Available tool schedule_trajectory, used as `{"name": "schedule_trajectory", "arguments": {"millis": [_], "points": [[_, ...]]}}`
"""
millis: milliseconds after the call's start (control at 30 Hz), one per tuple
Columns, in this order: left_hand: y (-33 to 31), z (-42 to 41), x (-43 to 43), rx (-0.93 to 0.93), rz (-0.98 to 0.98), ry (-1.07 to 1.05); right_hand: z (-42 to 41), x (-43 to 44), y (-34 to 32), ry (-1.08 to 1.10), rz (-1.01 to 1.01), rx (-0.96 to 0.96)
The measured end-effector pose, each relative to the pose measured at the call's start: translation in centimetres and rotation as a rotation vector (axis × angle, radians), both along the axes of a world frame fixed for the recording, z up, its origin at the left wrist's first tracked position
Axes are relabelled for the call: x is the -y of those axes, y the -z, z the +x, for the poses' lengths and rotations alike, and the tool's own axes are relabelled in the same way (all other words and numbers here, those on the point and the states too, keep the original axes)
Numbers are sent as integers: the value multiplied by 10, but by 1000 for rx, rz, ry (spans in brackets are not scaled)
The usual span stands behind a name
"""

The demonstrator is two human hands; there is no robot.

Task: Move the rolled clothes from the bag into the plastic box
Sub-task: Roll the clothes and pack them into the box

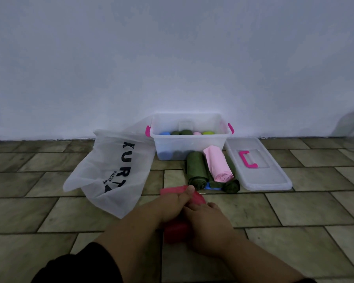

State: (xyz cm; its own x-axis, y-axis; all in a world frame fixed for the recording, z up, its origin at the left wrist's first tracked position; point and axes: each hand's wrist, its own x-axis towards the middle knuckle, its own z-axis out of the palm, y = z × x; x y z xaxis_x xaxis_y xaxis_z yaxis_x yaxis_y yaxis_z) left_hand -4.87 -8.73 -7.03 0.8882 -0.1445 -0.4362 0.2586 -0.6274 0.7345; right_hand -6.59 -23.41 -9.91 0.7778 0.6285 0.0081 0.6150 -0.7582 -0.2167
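Observation:
A red rolled cloth (177,231) lies on the floor under both hands. My left hand (168,205) grips its far end, and my right hand (208,221) presses on its right side. The clear plastic box (189,147) with pink latches stands against the wall and holds several rolls: blue, dark green, pink and lime. A pink roll (218,166) rests on dark green rolls (196,168) stacked on the floor in front of the box. The white translucent bag (102,170) with black lettering lies flat at the left.
The box's clear lid (262,174) with a pink handle lies on the floor right of the box. A white wall runs behind everything. The floor is tiled in greenish stone. A dark sleeve covers my left forearm.

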Motion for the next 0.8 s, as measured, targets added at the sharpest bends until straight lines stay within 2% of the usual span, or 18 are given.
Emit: {"name": "schedule_trajectory", "arguments": {"millis": [200, 567, 667, 800], "points": [[2, 4, -1, -1, -22, -10, 8, 5, -17, -67, 113, -68], [9, -1, -2, 36, 72, 52, 30, -1, -36, 13, 14, -417], [13, -7, -6, 166, 98, 117, 33, -2, -35, 5, -4, -407], [23, -23, -14, 494, 119, 122, 36, -2, -28, 21, 2, -392]]}}
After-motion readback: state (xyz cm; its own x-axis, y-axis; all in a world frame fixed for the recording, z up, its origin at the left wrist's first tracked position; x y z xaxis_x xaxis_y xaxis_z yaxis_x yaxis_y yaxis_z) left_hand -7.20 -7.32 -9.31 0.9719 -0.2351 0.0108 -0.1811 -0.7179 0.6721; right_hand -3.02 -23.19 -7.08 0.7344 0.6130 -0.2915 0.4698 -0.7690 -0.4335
